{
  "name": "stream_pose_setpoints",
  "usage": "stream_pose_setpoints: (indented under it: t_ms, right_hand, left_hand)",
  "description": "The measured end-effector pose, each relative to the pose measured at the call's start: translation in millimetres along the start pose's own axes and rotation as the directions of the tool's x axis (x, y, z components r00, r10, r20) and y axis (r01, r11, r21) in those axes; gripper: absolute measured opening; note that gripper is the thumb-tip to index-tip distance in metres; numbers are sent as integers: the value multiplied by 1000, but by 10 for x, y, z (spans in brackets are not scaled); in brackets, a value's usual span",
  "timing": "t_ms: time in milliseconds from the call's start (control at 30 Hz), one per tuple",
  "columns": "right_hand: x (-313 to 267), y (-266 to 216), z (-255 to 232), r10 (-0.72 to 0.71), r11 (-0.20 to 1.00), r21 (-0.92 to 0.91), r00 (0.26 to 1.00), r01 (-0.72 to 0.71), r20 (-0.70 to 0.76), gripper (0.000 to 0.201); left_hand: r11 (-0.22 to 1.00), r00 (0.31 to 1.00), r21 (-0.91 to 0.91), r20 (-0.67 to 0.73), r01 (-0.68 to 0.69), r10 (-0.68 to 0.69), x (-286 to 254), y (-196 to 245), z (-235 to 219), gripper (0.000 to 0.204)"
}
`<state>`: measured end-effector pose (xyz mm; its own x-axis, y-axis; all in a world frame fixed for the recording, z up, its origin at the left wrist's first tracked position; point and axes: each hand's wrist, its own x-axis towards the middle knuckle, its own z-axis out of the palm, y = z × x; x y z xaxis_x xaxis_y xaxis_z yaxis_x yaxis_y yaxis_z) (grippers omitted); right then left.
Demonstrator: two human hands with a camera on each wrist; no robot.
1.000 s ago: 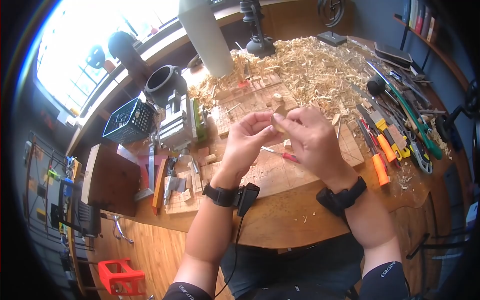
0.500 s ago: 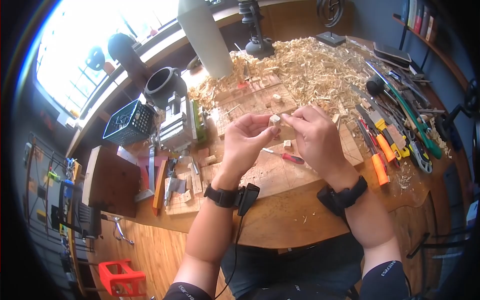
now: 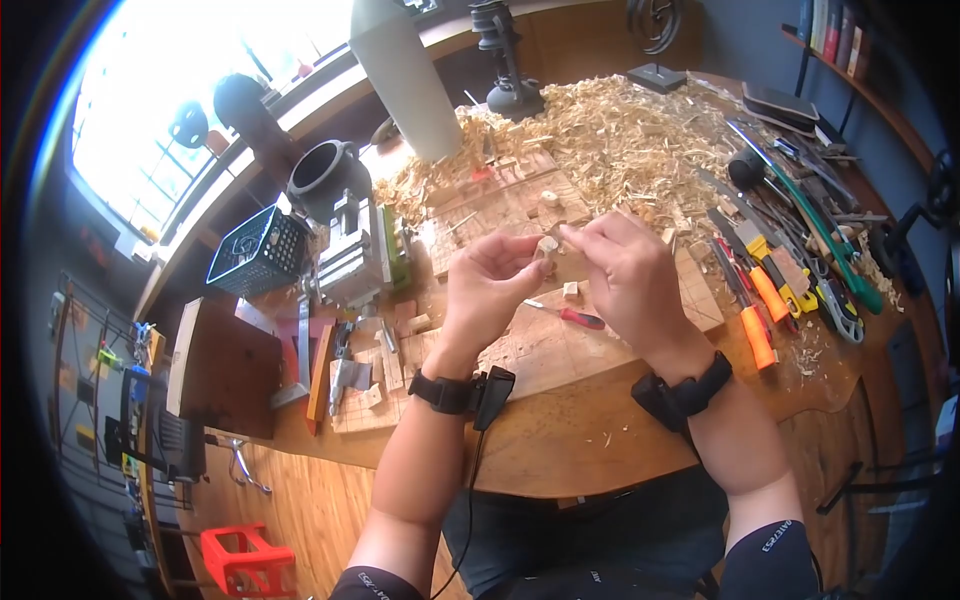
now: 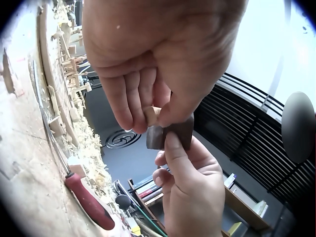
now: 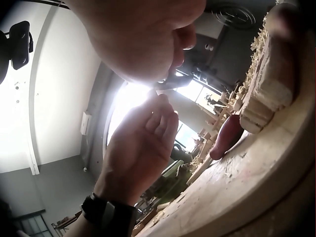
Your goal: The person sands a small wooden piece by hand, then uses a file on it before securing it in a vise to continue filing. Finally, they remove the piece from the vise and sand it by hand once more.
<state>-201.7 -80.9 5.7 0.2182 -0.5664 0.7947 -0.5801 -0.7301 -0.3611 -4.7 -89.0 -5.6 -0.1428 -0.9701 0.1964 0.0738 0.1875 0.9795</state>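
Above the workbench my left hand (image 3: 485, 295) pinches a small pale wooden piece (image 3: 547, 246) between thumb and fingertips. In the left wrist view the piece of wood (image 4: 152, 114) peeks out between the fingertips. My right hand (image 3: 635, 275) pinches a folded dark sheet that looks like sandpaper (image 4: 156, 138), its thumb flat on it. The sheet lies right at the wood, overlapping it in the left wrist view. Below the hands, a red-handled tool with a slim metal blade (image 3: 580, 318) rests on the wooden board (image 3: 545, 350), near a small wooden cube (image 3: 571, 290).
Wood shavings (image 3: 640, 130) heap at the back. Knives and orange-handled tools (image 3: 765, 300) lie along the right side. A metal vise (image 3: 350, 245), a dark green basket (image 3: 258, 250) and a wooden box (image 3: 225, 370) stand at the left. Another small wood piece (image 3: 549, 199) sits behind the hands.
The right hand has shifted slightly right with the sheet, which earlier covered the wood. The end of the wooden piece now shows, tilted differently in the left fingers.
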Motion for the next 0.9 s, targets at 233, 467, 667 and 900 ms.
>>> stream_pose_setpoints:
  t_ms: [233,467,667,900]
  right_hand:
    - [29,-9,-27,-37,998,57,998,39,-47,36]
    - [35,-59,-17,-117,992,40,993,117,0,36]
    - [22,4,-4,-54,992,-110,999,53,0,32]
    - [47,-80,-49,-35,997,-75,997,30,-74,32]
  left_hand:
    - [998,999,-56,7,-43,43,-25,7,12,26]
    - [990,993,-85,29,-113,116,-45,30,55,25]
    - [997,997,-58,62,-46,50,-39,99,81,36]
    - [994,994,-51,46,-93,96,-41,137,64,40]
